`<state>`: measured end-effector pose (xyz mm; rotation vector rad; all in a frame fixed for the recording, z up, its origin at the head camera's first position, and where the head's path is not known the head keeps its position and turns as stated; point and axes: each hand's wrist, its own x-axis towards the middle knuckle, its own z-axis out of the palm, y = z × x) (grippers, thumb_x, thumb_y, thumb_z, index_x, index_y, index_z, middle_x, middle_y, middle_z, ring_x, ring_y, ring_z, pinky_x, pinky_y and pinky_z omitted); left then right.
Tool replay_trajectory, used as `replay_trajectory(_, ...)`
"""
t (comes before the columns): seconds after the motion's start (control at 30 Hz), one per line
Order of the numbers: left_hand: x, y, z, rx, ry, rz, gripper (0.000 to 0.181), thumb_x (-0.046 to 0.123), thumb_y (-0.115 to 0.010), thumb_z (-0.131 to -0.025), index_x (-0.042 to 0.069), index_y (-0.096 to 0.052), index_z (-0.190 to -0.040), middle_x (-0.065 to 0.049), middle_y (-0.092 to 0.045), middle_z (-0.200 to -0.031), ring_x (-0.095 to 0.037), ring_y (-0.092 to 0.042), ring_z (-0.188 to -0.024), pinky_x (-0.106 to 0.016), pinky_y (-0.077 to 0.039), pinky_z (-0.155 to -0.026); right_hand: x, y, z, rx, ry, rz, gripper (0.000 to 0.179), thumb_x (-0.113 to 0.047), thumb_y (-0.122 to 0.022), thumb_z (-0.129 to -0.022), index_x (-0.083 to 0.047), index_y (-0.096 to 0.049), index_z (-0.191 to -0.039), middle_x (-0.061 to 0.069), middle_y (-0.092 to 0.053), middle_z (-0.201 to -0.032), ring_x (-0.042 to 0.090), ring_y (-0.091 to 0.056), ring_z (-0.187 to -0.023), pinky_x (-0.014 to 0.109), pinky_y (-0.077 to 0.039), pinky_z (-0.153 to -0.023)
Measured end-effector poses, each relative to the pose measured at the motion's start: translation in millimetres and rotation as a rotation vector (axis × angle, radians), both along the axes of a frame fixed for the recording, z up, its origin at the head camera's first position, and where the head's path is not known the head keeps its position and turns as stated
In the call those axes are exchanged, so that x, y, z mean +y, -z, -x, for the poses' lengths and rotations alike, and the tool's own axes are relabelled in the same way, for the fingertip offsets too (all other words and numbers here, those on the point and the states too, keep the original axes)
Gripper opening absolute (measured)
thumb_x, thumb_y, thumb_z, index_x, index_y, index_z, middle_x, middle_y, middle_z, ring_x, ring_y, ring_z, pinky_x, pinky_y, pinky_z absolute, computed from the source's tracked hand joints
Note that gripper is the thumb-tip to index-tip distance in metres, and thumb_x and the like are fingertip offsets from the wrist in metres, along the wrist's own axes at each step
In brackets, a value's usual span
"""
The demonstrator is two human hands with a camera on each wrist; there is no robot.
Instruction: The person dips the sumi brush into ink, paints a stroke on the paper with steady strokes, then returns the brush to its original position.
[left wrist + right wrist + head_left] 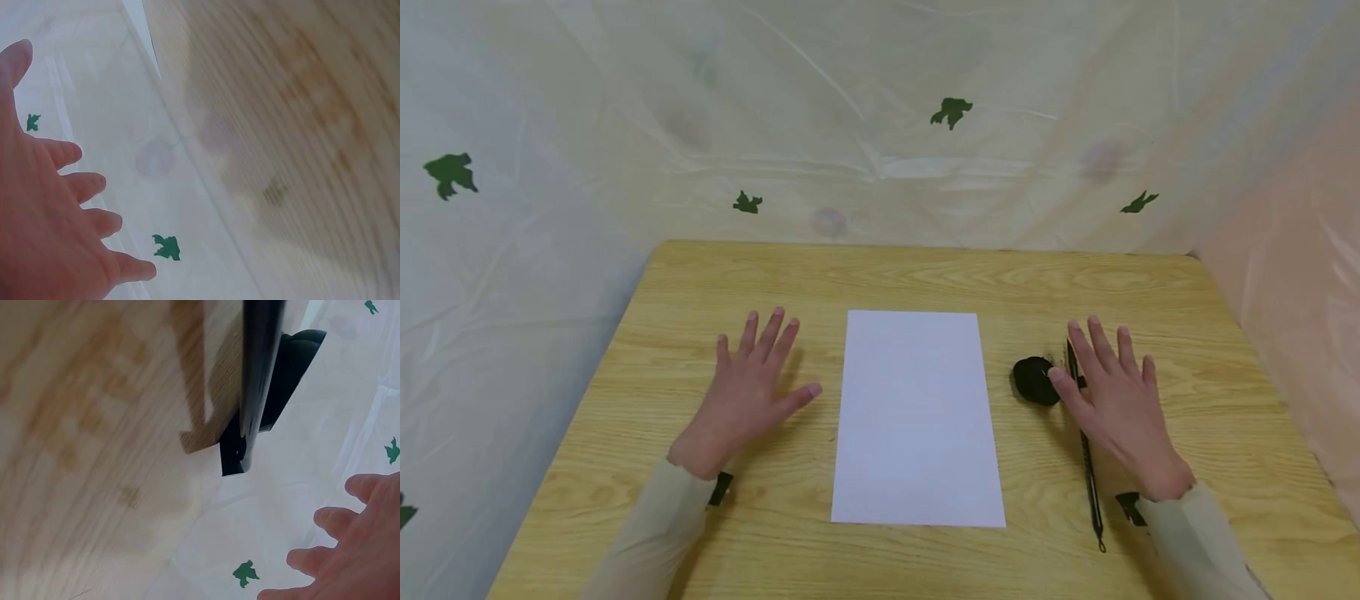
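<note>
A blank white sheet of paper (pixel 917 417) lies upright in the middle of the wooden table. To its left my left hand (pixel 741 396) is held over the wood, fingers spread and holding nothing. On the other side my right hand (pixel 1116 404), also spread, overlaps a slim black brush (pixel 1089 479) with a loop at its near end. The brush is propped on a small black rest (pixel 231 453), seen in the right wrist view. A rounded black object, like an ink dish (pixel 1032 381), sits left of the brush; my right thumb overlaps its edge in the head view.
The wooden table (pixel 775 271) has rounded far corners. Pale translucent sheeting (pixel 865 108) with green bird-shaped cutouts hangs behind it and along both sides. Black straps (pixel 720 488) show at both wrists under light sleeves (pixel 651 525).
</note>
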<state>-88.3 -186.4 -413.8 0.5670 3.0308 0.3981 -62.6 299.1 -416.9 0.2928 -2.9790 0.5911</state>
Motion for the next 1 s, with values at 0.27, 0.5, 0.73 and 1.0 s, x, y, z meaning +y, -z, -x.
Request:
replay_trajectory(0.27,10.6,-0.7,-5.6,0.024,0.086,0.019,0.094,0.059,-0.061,-0.098,0.009,-0.02,-0.166,-0.013,-0.01,-0.173,-0.042,-0.005,-0.157,-0.078,-0.009,-0.115,-5.0,-0.1,-7.7,0.029,-0.018,0.023,0.071,-0.046,-0.046,-0.109,-0.019,-0.016,-0.168,0.013,-0.01,-0.173,0.042,0.004,-0.157,0.078,0.002,-0.114)
replay_trajectory(0.5,19.2,3.4,-8.1,0.074,0.176,0.024,0.089,0.057,-0.063,-0.098,0.009,-0.027,-0.164,-0.011,-0.023,-0.171,-0.04,-0.017,-0.156,-0.073,-0.015,-0.118,-8.9,1.7,-12.4,0.04,-0.026,0.027,0.069,-0.043,-0.046,-0.109,-0.019,-0.018,-0.167,0.013,-0.011,-0.172,0.045,0.0,-0.157,0.078,0.001,-0.115)
replay_trajectory(0.73,25.5,7.3,-8.3,0.049,0.267,0.025,0.082,0.053,-0.065,-0.098,0.01,-0.036,-0.161,-0.008,-0.035,-0.166,-0.035,-0.025,-0.155,-0.066,-0.016,-0.122,-11.5,2.2,-15.5,0.068,-0.037,0.037,0.068,-0.041,-0.049,-0.109,-0.019,-0.021,-0.167,0.013,-0.015,-0.172,0.049,-0.008,-0.155,0.077,-0.001,-0.116)
replay_trajectory(1.0,28.6,15.8,-7.0,-0.02,0.375,0.047,0.077,0.055,-0.065,-0.098,0.009,-0.045,-0.157,-0.008,-0.038,-0.165,-0.033,-0.026,-0.155,-0.065,-0.019,-0.122,-14.0,0.8,-18.6,0.072,-0.043,0.045,0.068,-0.04,-0.049,-0.109,-0.019,-0.022,-0.167,0.012,-0.015,-0.172,0.045,-0.005,-0.157,0.075,-0.002,-0.117)
